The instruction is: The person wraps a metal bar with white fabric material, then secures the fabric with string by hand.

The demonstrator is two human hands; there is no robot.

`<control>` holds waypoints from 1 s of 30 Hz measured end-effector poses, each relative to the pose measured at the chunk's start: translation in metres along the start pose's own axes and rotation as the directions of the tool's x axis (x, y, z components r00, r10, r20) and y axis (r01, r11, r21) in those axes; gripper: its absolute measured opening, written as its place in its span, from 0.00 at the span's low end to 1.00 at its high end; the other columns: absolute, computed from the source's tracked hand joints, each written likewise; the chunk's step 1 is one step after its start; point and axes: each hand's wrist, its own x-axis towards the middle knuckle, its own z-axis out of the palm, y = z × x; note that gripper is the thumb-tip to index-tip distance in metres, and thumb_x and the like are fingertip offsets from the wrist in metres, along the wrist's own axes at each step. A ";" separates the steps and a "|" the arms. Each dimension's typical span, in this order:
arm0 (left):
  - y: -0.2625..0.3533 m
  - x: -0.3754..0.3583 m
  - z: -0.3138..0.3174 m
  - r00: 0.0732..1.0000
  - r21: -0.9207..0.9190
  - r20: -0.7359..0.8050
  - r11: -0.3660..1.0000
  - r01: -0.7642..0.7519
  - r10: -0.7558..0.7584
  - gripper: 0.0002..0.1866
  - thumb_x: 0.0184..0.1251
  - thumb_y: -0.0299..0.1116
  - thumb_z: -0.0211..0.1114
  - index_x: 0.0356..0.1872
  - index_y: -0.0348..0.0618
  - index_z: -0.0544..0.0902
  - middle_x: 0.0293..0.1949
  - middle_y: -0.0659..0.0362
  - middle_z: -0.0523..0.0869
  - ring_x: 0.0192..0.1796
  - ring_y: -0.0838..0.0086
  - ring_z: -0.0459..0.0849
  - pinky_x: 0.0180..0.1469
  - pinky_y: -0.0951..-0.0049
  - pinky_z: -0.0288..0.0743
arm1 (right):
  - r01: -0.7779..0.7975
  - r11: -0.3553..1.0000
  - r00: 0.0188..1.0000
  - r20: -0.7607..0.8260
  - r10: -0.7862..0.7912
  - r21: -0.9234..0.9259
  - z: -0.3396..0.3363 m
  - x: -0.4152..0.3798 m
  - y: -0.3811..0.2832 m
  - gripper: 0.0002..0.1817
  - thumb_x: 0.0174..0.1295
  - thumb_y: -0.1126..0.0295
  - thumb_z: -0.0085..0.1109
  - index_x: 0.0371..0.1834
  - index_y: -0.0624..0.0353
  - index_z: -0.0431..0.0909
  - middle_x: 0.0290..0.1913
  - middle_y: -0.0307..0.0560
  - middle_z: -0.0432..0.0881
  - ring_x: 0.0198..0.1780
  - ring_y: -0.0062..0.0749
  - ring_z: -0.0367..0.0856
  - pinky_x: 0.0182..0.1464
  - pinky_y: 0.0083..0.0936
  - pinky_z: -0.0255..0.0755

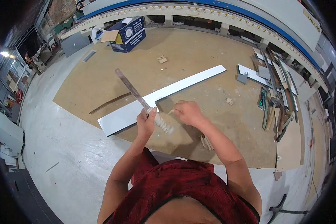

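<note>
My left hand [147,121] is wrapped round a flat, rusty metal bar [132,89] where its pale wrapped handle [162,124] begins. The bare end of the bar points away from me to the upper left, over a long white panel [175,86] with dark edges. To the right of the handle, my right hand [189,112] is closed in a pinch on a thin pale strip [171,111]. Most of that strip is hidden by the fingers. A narrow dark strip [110,103] lies on the brown board behind the panel.
The brown board [212,145] covers the work surface. A blue box [127,35] stands at the back, below a long machine [198,8]. At right lie a hammer [271,112], metal offcuts [283,86] and other tools. Another person [31,61] is far left.
</note>
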 end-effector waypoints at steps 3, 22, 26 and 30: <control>-0.005 0.004 0.007 0.981 -0.031 -0.126 0.988 -0.152 0.147 0.11 0.64 0.38 0.56 0.32 0.39 0.75 0.25 0.69 0.74 0.29 0.85 0.69 0.32 0.82 0.63 | -0.053 0.995 0.988 0.142 0.065 -0.088 -0.005 -0.010 -0.036 0.09 0.56 0.63 0.49 0.30 0.56 0.75 0.33 0.52 0.77 0.33 0.50 0.77 0.36 0.41 0.70; 0.022 0.002 -0.011 0.936 -0.102 0.209 0.946 0.308 -0.282 0.10 0.61 0.39 0.59 0.30 0.42 0.76 0.21 0.67 0.77 0.25 0.85 0.73 0.24 0.81 0.65 | -0.127 0.959 0.990 0.087 0.108 0.254 0.003 -0.001 0.014 0.08 0.51 0.64 0.56 0.26 0.57 0.77 0.27 0.50 0.77 0.29 0.43 0.76 0.32 0.34 0.69; -0.003 0.002 0.006 0.997 0.105 0.046 0.992 -0.063 0.058 0.10 0.61 0.37 0.59 0.33 0.39 0.76 0.24 0.67 0.77 0.27 0.85 0.72 0.30 0.82 0.66 | -0.065 0.998 0.997 -0.047 0.065 0.009 -0.009 0.008 -0.022 0.12 0.52 0.61 0.54 0.23 0.59 0.74 0.29 0.50 0.77 0.33 0.47 0.77 0.34 0.40 0.70; -0.006 0.004 0.021 0.979 -0.059 -0.140 0.985 -0.160 0.151 0.10 0.62 0.36 0.59 0.33 0.38 0.75 0.25 0.64 0.77 0.27 0.84 0.72 0.29 0.81 0.67 | -0.090 0.994 0.989 -0.111 0.096 0.055 0.022 -0.006 -0.051 0.11 0.55 0.62 0.51 0.25 0.58 0.74 0.28 0.49 0.76 0.31 0.46 0.77 0.33 0.39 0.70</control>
